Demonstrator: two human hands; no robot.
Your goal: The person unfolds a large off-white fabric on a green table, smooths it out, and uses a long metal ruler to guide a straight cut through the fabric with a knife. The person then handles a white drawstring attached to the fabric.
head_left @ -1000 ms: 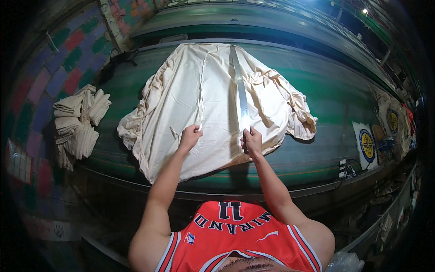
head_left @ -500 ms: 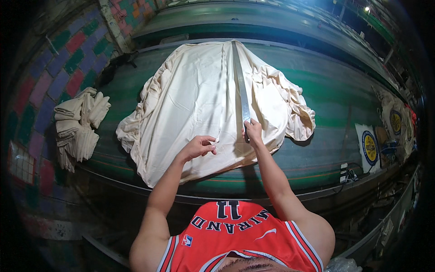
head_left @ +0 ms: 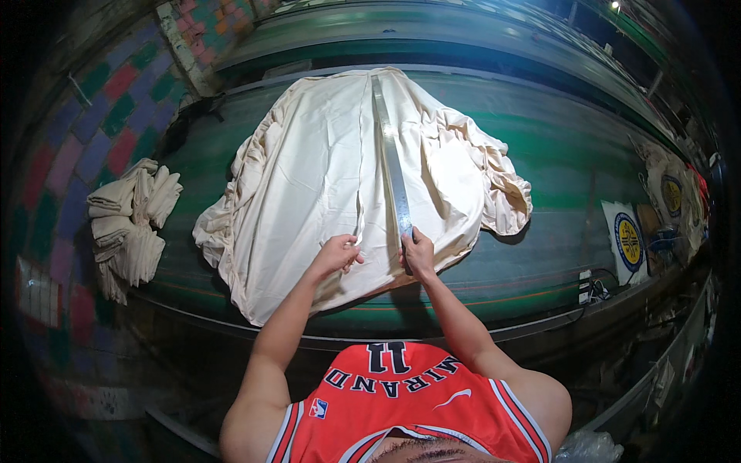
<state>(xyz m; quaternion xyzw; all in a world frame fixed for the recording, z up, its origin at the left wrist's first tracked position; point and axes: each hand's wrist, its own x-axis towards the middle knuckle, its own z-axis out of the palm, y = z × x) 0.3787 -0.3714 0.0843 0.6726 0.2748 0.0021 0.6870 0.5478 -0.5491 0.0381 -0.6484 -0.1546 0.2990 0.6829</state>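
A wide sheet of cream cloth lies across the green table, bunched in folds along its left and right sides. On it rests a long metal ruler, running from the far edge toward me. My right hand is closed round the ruler's near end. To the left of it, my left hand has its fingers curled at the near end of a raised edge in the cloth, which it appears to pinch. This edge runs away from me, left of the ruler.
Folded cream cloths are piled at the table's left end, by a painted block wall. At the right lie a white cloth with a round blue-and-yellow print and a small device with cables. More long tables stretch behind.
My right hand has drawn nearer to me and slightly left, and the ruler has come with it, its far end shifting left. My left hand has moved a little left and nearer.
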